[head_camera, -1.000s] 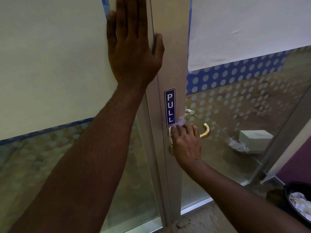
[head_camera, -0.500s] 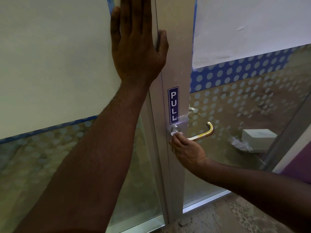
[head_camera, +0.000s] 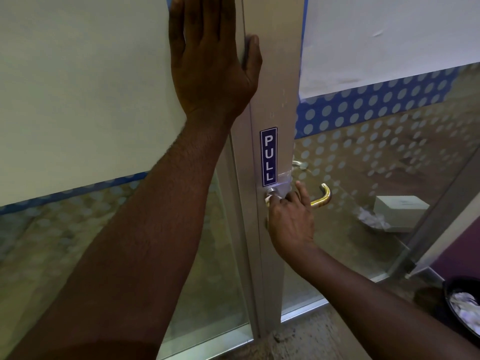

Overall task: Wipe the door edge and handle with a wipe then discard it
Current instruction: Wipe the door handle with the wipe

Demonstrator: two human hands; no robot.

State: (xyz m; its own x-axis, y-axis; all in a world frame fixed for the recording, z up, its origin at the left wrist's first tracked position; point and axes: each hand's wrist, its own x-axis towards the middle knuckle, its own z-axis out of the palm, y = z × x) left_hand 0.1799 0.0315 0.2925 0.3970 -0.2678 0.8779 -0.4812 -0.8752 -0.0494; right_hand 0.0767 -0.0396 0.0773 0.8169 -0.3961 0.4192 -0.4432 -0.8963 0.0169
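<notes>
Glass door (head_camera: pixel 272 74) frame; right hand (head_camera: pixel 291 216) grips brass-tipped handle (head_camera: pixel 322 197) base.

Head camera looks forward and down, close to the door frame (head_camera: pixel 272 100)

PULL sticker (head_camera: pixel 268 156), white box (head_camera: pixel 400 211) behind glass, black bin (head_camera: pixel 461 305) with crumpled paper

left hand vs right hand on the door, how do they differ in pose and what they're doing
The left hand lies flat with straight fingers high against the door frame; the right hand is curled lower down, at the base of the handle. The left hand points upward, thumb spread to the edge; the right has one finger sticking up. The left holds nothing; whether the right holds a wipe cannot be told. Both touch the door.
</notes>
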